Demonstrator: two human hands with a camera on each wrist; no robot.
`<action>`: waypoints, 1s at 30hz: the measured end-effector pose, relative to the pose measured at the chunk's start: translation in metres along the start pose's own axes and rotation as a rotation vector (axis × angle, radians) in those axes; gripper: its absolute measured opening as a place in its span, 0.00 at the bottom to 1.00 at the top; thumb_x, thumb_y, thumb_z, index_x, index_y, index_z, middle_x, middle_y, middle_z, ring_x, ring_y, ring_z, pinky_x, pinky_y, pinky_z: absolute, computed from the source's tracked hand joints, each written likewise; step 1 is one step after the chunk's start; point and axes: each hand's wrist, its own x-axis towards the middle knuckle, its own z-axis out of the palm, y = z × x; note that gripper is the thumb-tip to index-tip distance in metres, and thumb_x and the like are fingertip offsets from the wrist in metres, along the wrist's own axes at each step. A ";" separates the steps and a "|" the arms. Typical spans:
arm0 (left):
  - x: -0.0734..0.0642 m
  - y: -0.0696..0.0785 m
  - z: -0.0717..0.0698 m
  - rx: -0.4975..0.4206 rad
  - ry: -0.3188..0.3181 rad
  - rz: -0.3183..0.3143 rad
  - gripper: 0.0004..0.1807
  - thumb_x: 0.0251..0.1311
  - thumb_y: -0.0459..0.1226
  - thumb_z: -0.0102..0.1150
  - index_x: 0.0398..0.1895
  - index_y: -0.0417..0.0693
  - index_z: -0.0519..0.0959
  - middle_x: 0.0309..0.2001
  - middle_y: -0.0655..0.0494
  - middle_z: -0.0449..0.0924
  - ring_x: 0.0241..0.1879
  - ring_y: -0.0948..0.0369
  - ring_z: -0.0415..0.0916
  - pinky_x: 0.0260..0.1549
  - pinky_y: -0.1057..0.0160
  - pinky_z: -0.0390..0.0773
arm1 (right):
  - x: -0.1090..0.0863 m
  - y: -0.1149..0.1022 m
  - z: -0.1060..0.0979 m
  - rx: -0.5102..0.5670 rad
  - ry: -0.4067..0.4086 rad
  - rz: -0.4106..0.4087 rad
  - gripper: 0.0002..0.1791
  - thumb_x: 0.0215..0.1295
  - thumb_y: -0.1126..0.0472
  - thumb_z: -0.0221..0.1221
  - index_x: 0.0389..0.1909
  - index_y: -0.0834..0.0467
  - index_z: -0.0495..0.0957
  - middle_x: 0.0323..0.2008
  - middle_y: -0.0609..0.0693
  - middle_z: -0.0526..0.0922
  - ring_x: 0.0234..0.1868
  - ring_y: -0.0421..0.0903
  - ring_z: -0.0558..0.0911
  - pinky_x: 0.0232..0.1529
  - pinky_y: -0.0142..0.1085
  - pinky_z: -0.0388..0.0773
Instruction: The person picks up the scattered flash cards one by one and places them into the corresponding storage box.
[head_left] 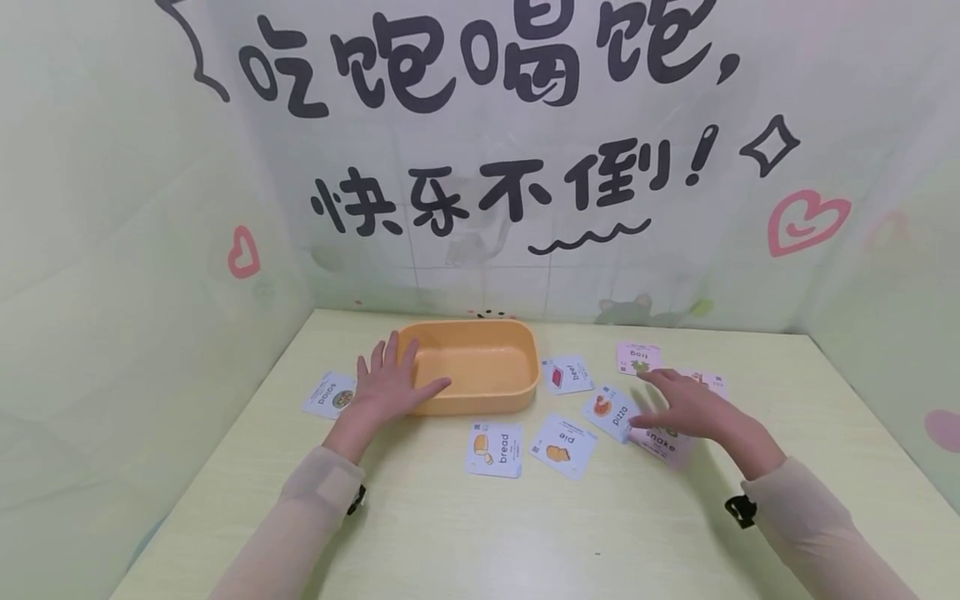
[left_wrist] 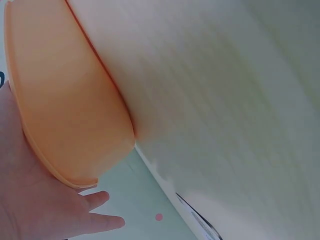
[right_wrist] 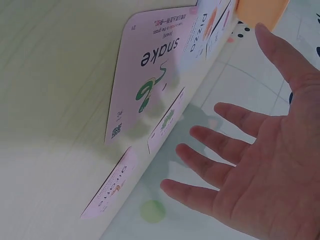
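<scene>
Step in hand, I judge: reaching toward snake card (head_left: 663,447); next move calls for pinching thin edge. Card lies on bench (head_left: 450,533), below right hand (head_left: 682,410), near pizza card (head_left: 611,415). Right hand spread, holding nothing. Left hand (head_left: 386,390) also spread, ungripping, at left end of orange box (head_left: 480,407); contact I cannot tell.

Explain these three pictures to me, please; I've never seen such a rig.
No machine here: a person's bare left hand and right hand work. The wide picture comes from a camera worn on the head; the closer ones from a camera on each wrist. On the table sit an orange tub and word cards, including a bread card, pizza card and snake card. The left hand is spread at the tub's left rim; the right hovers near the snake card. Neither visibly grips anything.
</scene>
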 end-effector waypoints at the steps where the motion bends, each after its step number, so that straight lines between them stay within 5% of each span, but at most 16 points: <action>1: 0.000 0.000 0.000 -0.002 0.001 0.001 0.57 0.59 0.72 0.44 0.81 0.47 0.44 0.80 0.36 0.32 0.78 0.34 0.36 0.70 0.26 0.39 | 0.000 0.000 0.001 0.003 -0.004 -0.001 0.50 0.57 0.38 0.67 0.71 0.66 0.63 0.69 0.73 0.65 0.68 0.74 0.65 0.63 0.68 0.64; 30: 0.002 0.000 0.000 -0.037 -0.013 -0.002 0.56 0.60 0.71 0.44 0.81 0.47 0.43 0.80 0.37 0.29 0.78 0.33 0.35 0.70 0.26 0.39 | -0.011 0.004 0.013 -0.053 -0.075 -0.013 0.45 0.53 0.46 0.72 0.65 0.70 0.69 0.62 0.72 0.73 0.60 0.67 0.76 0.58 0.59 0.74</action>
